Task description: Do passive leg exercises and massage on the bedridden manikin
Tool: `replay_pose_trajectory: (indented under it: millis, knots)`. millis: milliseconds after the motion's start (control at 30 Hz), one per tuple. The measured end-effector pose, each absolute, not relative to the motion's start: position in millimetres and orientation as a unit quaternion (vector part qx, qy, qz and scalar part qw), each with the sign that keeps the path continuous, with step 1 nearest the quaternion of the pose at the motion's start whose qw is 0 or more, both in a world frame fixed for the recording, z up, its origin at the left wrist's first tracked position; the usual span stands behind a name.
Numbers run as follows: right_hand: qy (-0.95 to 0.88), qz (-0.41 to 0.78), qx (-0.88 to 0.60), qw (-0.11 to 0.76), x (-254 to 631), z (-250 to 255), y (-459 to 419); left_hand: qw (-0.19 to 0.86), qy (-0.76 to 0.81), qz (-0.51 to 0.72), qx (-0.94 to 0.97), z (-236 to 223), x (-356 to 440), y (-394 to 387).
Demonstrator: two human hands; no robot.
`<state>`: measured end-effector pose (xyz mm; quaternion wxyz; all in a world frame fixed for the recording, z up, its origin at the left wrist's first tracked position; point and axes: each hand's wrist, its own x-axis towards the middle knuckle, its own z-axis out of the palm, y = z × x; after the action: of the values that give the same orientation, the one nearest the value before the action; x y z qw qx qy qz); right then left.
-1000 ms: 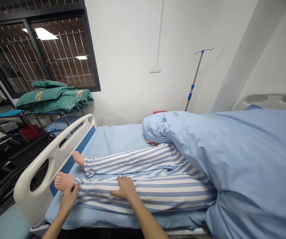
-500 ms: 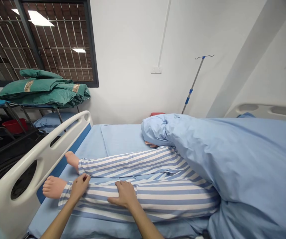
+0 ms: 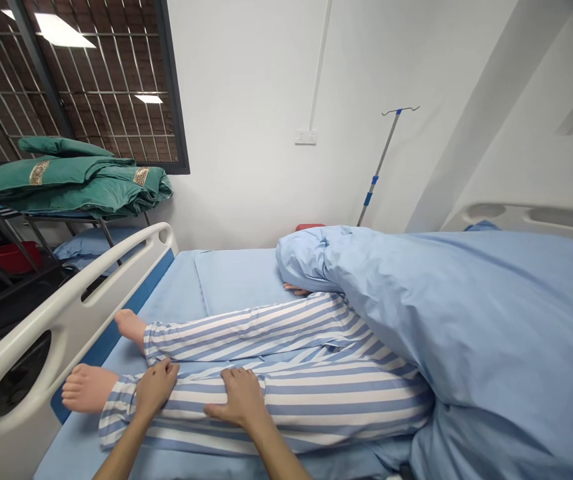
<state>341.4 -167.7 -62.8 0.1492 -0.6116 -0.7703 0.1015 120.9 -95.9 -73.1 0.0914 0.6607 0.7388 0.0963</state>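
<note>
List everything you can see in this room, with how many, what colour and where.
Striped trousers: 1 pair, blue and white, on the legs on the bed
Bare feet: 2, near the footboard
Quilt: 1, light blue, bed's right side
Sheet: 1, light blue, under the legs
Footboard: 1, white and blue, left
Headboard: 1, pale, far right
Pole: 1, grey and blue, behind the bed
Socket plate: 1, white, wall
Window: 1, dark-framed, upper left
Bundle: 1, green, below window
Bucket: 1, red, lower left
Left hand: 1, at the lower trouser leg
Right hand: 1, on the same leg
</note>
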Motion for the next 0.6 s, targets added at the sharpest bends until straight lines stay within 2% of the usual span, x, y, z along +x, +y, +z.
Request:
replay_pose_trajectory:
  millis: [600]
  knots:
    - [-0.766,0.139,-0.606,0.162,343,-64,-166,0.091,0.73,0.049,0.676,-62,130,-98]
